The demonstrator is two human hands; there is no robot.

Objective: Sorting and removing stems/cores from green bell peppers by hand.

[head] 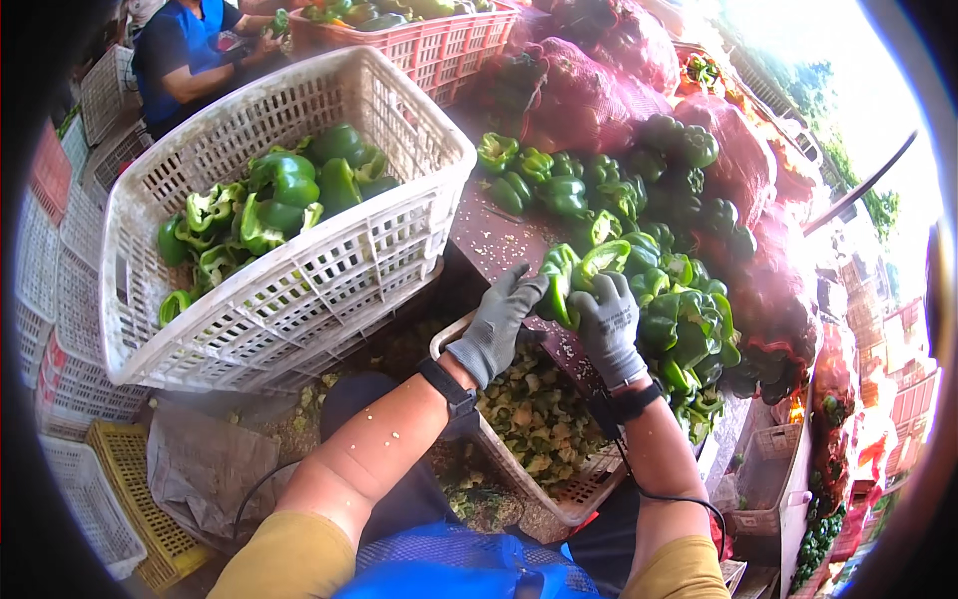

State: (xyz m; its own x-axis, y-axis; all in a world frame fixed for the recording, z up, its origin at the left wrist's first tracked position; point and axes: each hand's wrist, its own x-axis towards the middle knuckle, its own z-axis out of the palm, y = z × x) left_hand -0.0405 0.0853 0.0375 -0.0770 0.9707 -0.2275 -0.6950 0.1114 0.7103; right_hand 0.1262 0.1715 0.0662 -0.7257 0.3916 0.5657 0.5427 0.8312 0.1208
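A split green bell pepper [560, 281] is at the edge of the dark red tabletop [490, 232], its halves spread apart. My right hand [610, 322], in a grey coated glove, grips it from the right with the fingers on its pale inner side. At the pepper's left side is my left hand [500, 322], gloved alike, fingers stretched towards it. Whether those fingers hold the pepper or only touch it is unclear, and the thumb is hidden. Below both hands stands a crate [540, 503] filled with pepper cores and trimmings.
A white plastic crate [329, 292] holding cut peppers stands at the left. Whole and cut bell peppers [685, 322] are heaped right of my hands, before red mesh sacks [591, 97]. A co-worker [176, 67] handles a pepper beside a red crate [426, 56]. A cable hangs from each wrist.
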